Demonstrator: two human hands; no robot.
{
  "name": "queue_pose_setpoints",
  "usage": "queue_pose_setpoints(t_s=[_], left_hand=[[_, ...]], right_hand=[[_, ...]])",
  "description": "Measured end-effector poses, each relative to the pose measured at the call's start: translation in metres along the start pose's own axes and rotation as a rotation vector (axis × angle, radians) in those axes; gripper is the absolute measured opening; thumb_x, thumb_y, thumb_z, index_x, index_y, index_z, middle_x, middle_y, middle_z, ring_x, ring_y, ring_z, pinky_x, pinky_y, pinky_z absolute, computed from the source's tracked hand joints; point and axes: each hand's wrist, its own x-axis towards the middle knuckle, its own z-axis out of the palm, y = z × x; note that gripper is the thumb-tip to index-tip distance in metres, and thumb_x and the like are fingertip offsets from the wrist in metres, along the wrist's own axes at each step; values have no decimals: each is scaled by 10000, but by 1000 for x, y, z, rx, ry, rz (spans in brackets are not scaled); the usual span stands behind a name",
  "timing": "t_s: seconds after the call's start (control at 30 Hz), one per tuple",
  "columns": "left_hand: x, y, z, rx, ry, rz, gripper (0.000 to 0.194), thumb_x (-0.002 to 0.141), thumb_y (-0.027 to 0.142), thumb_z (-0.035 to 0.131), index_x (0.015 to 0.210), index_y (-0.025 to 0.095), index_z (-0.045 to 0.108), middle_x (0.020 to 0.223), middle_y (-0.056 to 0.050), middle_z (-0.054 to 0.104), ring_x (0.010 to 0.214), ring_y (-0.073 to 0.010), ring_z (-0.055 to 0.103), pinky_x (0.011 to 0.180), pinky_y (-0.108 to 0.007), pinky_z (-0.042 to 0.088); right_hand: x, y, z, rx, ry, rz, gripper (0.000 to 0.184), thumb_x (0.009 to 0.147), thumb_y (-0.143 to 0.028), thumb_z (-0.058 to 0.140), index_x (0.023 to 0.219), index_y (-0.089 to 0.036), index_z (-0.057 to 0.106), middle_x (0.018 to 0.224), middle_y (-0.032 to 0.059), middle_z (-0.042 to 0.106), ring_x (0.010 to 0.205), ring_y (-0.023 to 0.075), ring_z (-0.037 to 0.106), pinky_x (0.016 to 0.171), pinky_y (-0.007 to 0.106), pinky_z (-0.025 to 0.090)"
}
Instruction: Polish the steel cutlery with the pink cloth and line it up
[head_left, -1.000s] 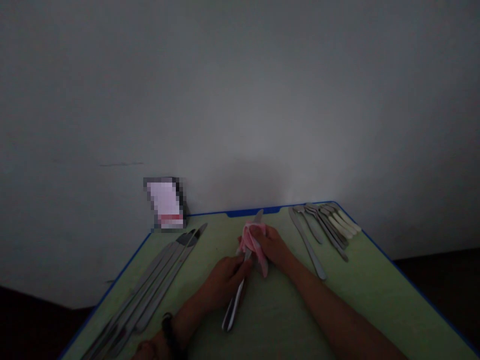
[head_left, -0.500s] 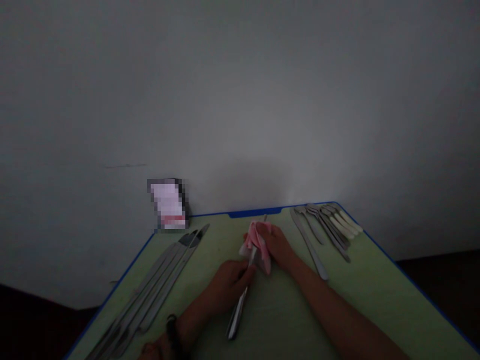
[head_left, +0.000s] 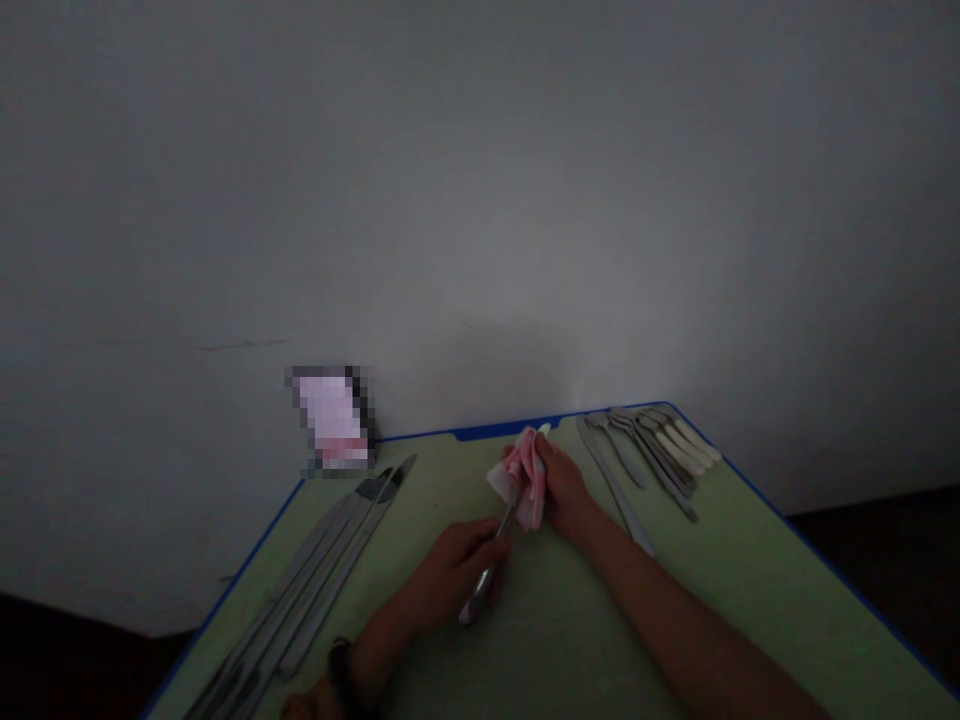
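Note:
My left hand (head_left: 461, 568) is closed around the handle of a metal table knife (head_left: 487, 570) near the middle of the green table (head_left: 750, 590). My right hand (head_left: 561, 485) grips a crumpled pink cloth (head_left: 523, 478) wrapped around the knife's blade, toward the table's far edge. The blade's tip is hidden inside the cloth. The scene is dim.
A row of long knives (head_left: 322, 565) lies at the left of the table. Several spoons and other cutlery (head_left: 651, 450) lie fanned at the far right corner. A blurred card (head_left: 330, 418) stands at the back left against the grey wall.
My right hand has slid the pink cloth farther along the blade toward its tip. The knife has moved away from me, and its handle end now sits closer to my left hand.

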Motion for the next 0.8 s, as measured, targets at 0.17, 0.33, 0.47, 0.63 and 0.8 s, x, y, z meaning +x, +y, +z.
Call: queue_pose_setpoints(t_s=[0.17,0.33,0.47,0.63,0.8], left_hand=[[3,-1,4,242,70,-18,310,890,363,387,680,173,513,622,14,551,605,-138,523,586,-230,376],[4,1,6,242,81,-1,330,902,386,353,710,172,516,627,19,520,597,-135,498,571,-231,363],[4,0,6,268,66,-5,329,901,392,359,739,170,540,618,20,516,584,-133,480,566,-231,356],[6,-1,7,287,66,-13,349,904,411,355,702,177,518,593,24,489,562,-127,463,541,-225,340],[5,1,8,302,70,-11,343,897,415,367,697,180,515,589,26,486,551,-122,452,532,-221,332]], right_hand=[[-3,2,-2,-168,-176,-40,468,737,-606,598,771,-144,662,712,69,691,629,173,623,660,299,487],[-7,3,-2,-336,-320,-98,440,802,-571,542,743,-151,659,695,61,680,688,177,635,719,308,492],[-9,0,0,-372,-287,-86,465,784,-602,539,758,-152,654,713,72,690,680,183,636,697,314,501],[-10,-1,1,-390,-252,-76,456,778,-597,548,775,-152,651,686,63,686,672,179,640,684,296,506],[-10,-3,1,-397,-274,-78,461,772,-605,545,752,-156,649,715,65,693,684,175,640,669,283,503]])
